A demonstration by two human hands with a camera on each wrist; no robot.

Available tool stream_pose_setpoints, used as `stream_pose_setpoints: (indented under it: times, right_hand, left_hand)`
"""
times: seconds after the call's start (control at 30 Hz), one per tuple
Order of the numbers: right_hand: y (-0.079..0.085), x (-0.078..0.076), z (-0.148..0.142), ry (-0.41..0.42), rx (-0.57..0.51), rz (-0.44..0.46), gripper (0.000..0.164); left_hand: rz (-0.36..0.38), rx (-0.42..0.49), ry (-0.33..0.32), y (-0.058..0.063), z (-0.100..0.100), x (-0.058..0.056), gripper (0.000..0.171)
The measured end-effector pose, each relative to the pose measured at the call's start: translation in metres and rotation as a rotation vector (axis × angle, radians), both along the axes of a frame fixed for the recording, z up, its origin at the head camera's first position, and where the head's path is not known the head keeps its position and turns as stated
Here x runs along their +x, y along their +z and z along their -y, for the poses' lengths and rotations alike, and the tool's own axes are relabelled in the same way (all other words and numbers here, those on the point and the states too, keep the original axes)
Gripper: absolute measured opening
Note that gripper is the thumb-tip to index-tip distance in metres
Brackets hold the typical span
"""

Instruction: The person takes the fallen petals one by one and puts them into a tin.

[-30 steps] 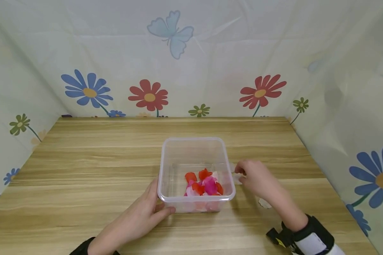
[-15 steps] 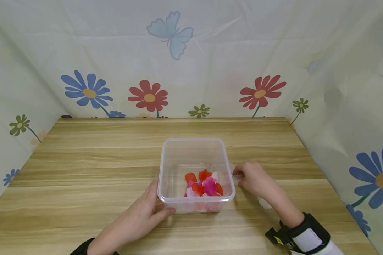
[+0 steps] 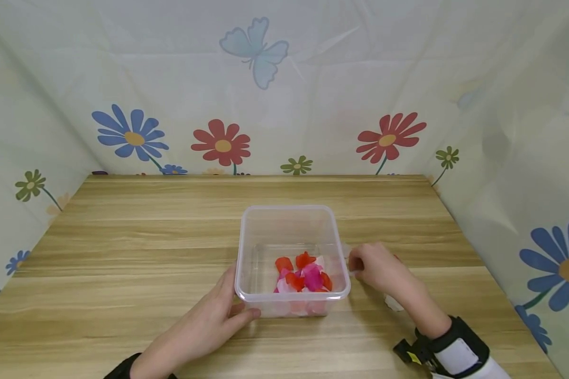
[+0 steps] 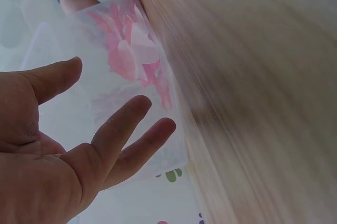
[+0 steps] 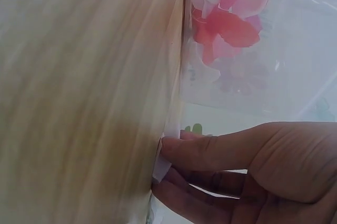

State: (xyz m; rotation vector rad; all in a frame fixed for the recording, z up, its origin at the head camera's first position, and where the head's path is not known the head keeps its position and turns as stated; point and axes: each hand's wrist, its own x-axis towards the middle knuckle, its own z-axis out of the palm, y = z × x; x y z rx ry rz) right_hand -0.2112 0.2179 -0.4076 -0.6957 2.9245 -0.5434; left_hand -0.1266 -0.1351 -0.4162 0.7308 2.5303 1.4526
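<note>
A clear plastic box (image 3: pixel 270 226) stands on the wooden table, with red, magenta and pale pink petals (image 3: pixel 311 276) heaped inside toward its near right. My left hand (image 3: pixel 208 321) rests at the box's left side and near corner. Its fingers look spread and fairly straight against the wall in the left wrist view. Just right of the box, my right hand (image 3: pixel 379 267) is down at the tabletop. The right wrist view shows its thumb and fingers pinching a thin white petal (image 5: pixel 163 169) at the table surface.
Another whitish petal (image 3: pixel 393 303) lies on the table under my right forearm. A flower-printed curtain (image 3: pixel 308 89) encloses the table (image 3: pixel 142 226) at the back and both sides.
My right hand has lowered slightly beside the box, its fingers drawing in at the pale petal there. A small red bit now shows behind it. The left hand and box stay put.
</note>
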Motion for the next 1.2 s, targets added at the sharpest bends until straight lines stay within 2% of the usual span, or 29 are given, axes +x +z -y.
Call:
stream_pose_setpoints:
  times: [0.27, 0.43, 0.63, 0.87, 1.2]
  right_hand:
    - [0.005, 0.001, -0.001, -0.002, -0.03, -0.012, 0.024]
    - [0.017, 0.004, 0.0, -0.047, -0.041, -0.022, 0.019]
    - [0.033, 0.009, -0.002, -0.068, -0.106, -0.086, 0.018]
    - [0.048, 0.02, 0.0, -0.108, -0.208, -0.21, 0.019]
    - [0.058, 0.033, 0.01, -0.054, -0.362, -0.534, 0.028]
  left_hand:
    - [-0.01, -0.01, 0.001, -0.001, 0.0, -0.001, 0.086]
    - [-0.011, -0.005, -0.004, -0.001, 0.0, -0.001, 0.086]
    - [-0.011, -0.009, -0.002, -0.001, 0.001, -0.001, 0.085]
    - [-0.029, -0.028, 0.002, -0.001, 0.001, -0.001, 0.084]
    - [-0.008, -0.001, -0.005, -0.001, 0.0, 0.0, 0.089]
